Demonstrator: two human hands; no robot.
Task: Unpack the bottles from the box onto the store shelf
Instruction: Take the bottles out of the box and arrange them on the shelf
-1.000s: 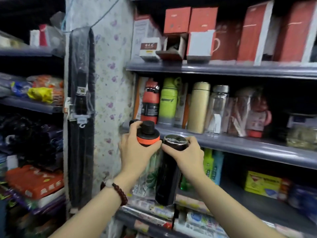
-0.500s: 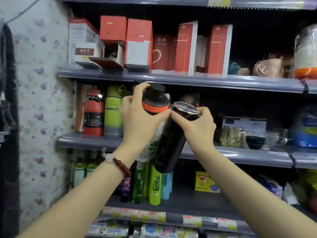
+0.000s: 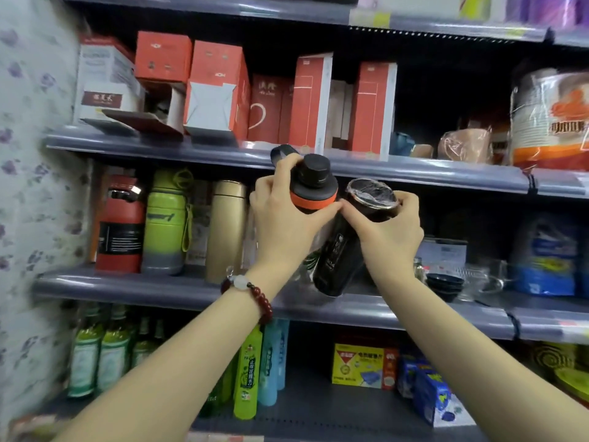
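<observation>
Two bottles are held before the middle grey metal shelf [image 3: 153, 287]: left hand [image 3: 283, 231] clamped on an orange-banded black-capped bottle [image 3: 314, 189], right hand [image 3: 390, 232] clamped on a tilted black plastic-wrapped tumbler [image 3: 342, 250]. Left of them stand a gold flask [image 3: 226, 231], green bottle [image 3: 165, 221] and red bottle [image 3: 119, 224].

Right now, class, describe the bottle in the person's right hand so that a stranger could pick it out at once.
Find the grey middle shelf with its row of standing flasks. In front of it the right hand grips a tall black bottle near its top. Unlike the orange-banded bottle with a black screw cap in the left hand, it tilts and has a shiny plastic-wrapped top.
</observation>
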